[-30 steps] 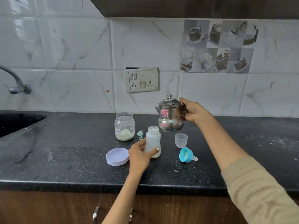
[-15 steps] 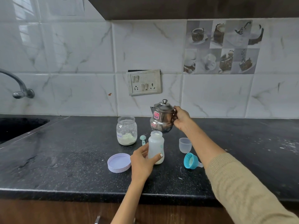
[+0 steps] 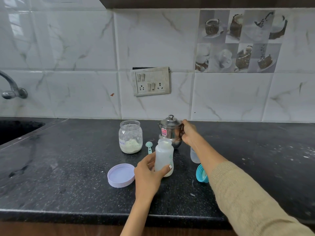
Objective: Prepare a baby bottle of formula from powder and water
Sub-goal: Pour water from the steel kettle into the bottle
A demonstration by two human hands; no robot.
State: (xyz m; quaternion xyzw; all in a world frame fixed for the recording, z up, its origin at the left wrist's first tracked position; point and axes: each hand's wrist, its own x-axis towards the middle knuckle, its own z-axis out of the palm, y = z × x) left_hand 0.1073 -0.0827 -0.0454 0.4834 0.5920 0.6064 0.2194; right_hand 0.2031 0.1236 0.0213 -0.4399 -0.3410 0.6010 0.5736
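Left hand [image 3: 147, 174] fingers grip open translucent plastic baby bottle [image 3: 164, 160] upright on black speckled worktop [image 3: 68, 167]; right hand [image 3: 189, 134] fingers curled round handle of small lidded steel kettle [image 3: 170, 132] behind.

I see the baby bottle [image 3: 164, 158], translucent and uncapped, standing upright on the black counter with white powder at its base and some on its mouth rim. Behind it to the left stands the open glass jar [image 3: 130, 136], partly filled with pale formula powder, a small label on its side. Its lilac lid [image 3: 121, 175] lies flat, inner face up, left of the bottle. A mint scoop [image 3: 149, 147] lies between jar and bottle. The steel kettle [image 3: 170, 131], lidded and stickered, sits upright just behind the bottle. The teal teat collar [image 3: 201, 173] lies on its side right of the bottle.
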